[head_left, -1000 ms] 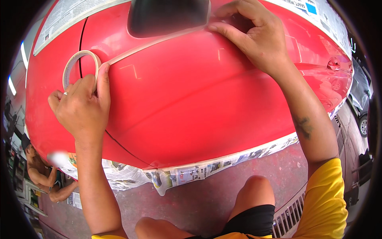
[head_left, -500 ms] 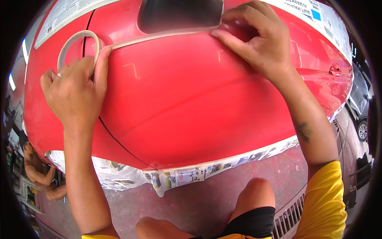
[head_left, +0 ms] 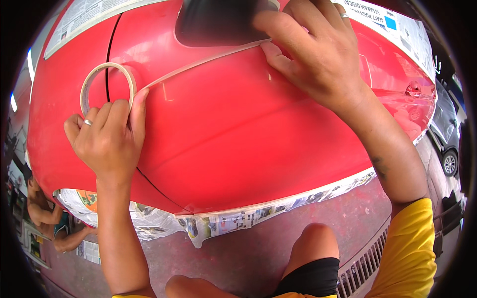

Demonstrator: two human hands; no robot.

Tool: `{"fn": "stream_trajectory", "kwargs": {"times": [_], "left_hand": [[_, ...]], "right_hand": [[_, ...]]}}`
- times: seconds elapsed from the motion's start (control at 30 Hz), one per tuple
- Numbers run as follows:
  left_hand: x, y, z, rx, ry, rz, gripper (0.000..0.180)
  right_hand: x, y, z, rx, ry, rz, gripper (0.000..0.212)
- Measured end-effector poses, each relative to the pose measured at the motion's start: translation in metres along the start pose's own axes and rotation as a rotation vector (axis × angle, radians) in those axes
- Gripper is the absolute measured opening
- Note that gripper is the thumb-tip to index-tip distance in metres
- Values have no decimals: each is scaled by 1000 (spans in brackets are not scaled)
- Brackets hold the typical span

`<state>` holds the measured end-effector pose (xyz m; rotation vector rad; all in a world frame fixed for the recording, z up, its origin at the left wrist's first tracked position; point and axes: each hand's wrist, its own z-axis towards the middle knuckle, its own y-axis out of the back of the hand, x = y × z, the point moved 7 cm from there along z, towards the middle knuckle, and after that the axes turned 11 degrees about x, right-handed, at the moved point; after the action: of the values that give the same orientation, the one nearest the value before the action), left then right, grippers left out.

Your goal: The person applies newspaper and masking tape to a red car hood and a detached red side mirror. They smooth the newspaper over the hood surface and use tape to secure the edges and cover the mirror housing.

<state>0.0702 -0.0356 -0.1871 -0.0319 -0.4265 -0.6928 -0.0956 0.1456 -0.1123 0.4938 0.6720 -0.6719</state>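
My left hand (head_left: 107, 141) is closed around the lower rim of a roll of masking tape (head_left: 84, 89), its thumb along the side where the tape comes off. A pale strip of tape (head_left: 203, 61) runs taut from the roll up to the right, below a dark window (head_left: 213, 25) in the red car body (head_left: 248, 134). At the strip's far end is my right hand (head_left: 318, 54), thumb touching the tape near the window's lower corner. Its index finger is spread away from the thumb and blurred. The other fingertips are cut off by the upper edge.
Newspaper (head_left: 233, 221) is taped along the car's lower edge, and more newspaper (head_left: 407, 37) covers the upper right. A floor grate (head_left: 362, 265) lies by my right side. Another person (head_left: 44, 213) crouches at the far left. A dark car (head_left: 447, 134) stands at the right.
My left hand and the tape roll have moved down and slightly right, so the strip slants more steeply. My right hand has shifted slightly, its index finger now reaching left over the dark window.
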Motion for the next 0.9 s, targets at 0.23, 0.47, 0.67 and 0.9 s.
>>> {"fn": "stream_trajectory", "kwargs": {"times": [0.23, 0.47, 0.67, 0.9], "left_hand": [[14, -5, 28, -7, 3, -14, 52], [17, -2, 31, -49, -34, -11, 53], [12, 1, 15, -46, -39, -9, 52], [13, -2, 16, -48, -10, -7, 52]], "right_hand": [[5, 0, 9, 25, 13, -46, 29], [-3, -9, -5, -49, -19, 127, 33], [-3, -19, -9, -113, 11, 177, 34], [5, -13, 2, -117, 38, 131, 33]]}}
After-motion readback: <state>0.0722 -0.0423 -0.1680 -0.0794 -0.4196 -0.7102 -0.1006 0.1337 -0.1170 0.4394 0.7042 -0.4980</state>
